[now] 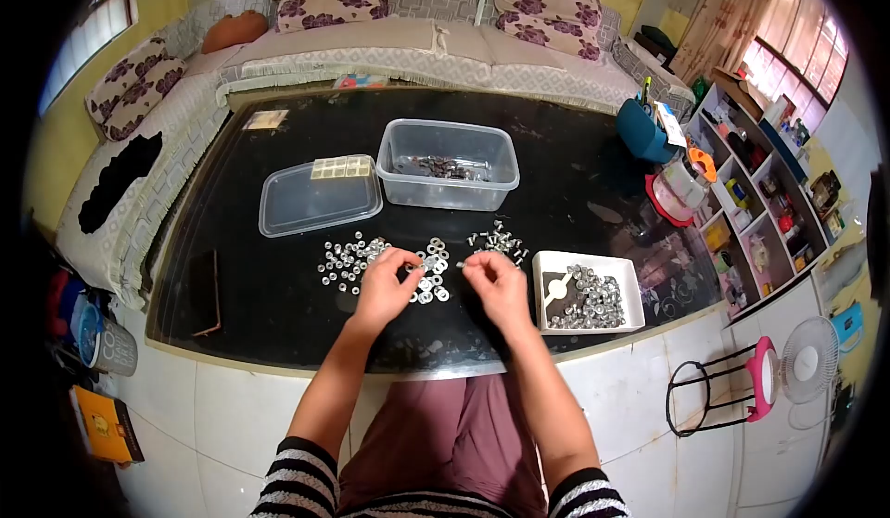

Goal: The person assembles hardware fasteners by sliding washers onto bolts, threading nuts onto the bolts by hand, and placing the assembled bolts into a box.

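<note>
My left hand (387,284) is closed in a pinch between a pile of nuts (345,260) and a pile of flat washers (432,281); something small and metallic shows at its fingertips. My right hand (494,281), pinched too, has a small shiny piece at its fingertips, too small to name. Just beyond it lie loose screws (501,240). To the right, a white tray (637,297) holds many assembled-looking metal pieces (598,300) and a pale round-ended piece (557,287).
Behind the hands, a clear plastic box (450,193) holds dark metal parts, beside its lid (315,210). A phone (217,294) lies at the left of the black table (278,332). A jug (681,186) and a blue container (644,131) stand at the right.
</note>
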The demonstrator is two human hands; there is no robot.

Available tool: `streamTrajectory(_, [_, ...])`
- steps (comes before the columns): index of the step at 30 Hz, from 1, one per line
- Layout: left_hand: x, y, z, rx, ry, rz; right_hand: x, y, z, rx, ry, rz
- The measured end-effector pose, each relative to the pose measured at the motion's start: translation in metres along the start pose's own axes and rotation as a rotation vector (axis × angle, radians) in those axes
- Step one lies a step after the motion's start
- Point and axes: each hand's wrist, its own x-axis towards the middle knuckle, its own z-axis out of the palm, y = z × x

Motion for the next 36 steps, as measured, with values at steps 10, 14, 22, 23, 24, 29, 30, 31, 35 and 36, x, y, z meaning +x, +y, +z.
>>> streamTrajectory(10, [-0.006,-0.004,0.01,0.063,-0.031,0.161,0.064,0.023,-0.016,-0.623,-0.19,-0.03])
streamTrajectory(14, [-0.007,-0.002,0.01,0.049,-0.052,0.138,0.066,0.038,-0.013,-0.753,-0.203,-0.069])
streamTrajectory(22, [-0.006,-0.004,0.01,0.056,-0.064,0.157,0.045,0.016,-0.037,-0.67,-0.075,-0.183])
streamTrajectory(23, [-0.006,-0.004,0.01,0.04,-0.064,0.15,0.039,0.012,-0.046,-0.664,-0.055,-0.145])
streamTrajectory(24, [-0.006,-0.004,0.01,0.023,-0.064,0.143,0.034,0.013,-0.056,-0.653,-0.031,-0.146])
streamTrajectory(29, [-0.006,-0.004,0.011,0.027,-0.057,0.149,0.012,0.028,-0.11,-0.677,0.11,0.022])
streamTrajectory(30, [-0.006,-0.004,0.011,0.02,-0.056,0.146,0.008,0.035,-0.117,-0.714,0.122,0.02])
streamTrajectory(31, [-0.006,-0.004,0.011,0.014,-0.055,0.143,0.006,0.044,-0.123,-0.752,0.135,0.019])
streamTrajectory(35, [-0.006,-0.002,0.01,-0.016,-0.063,0.093,0.004,0.063,-0.129,-0.882,0.133,0.003])
streamTrajectory(36, [-0.006,0.0,0.01,-0.015,-0.063,0.094,0.004,0.063,-0.129,-0.881,0.134,0.003])
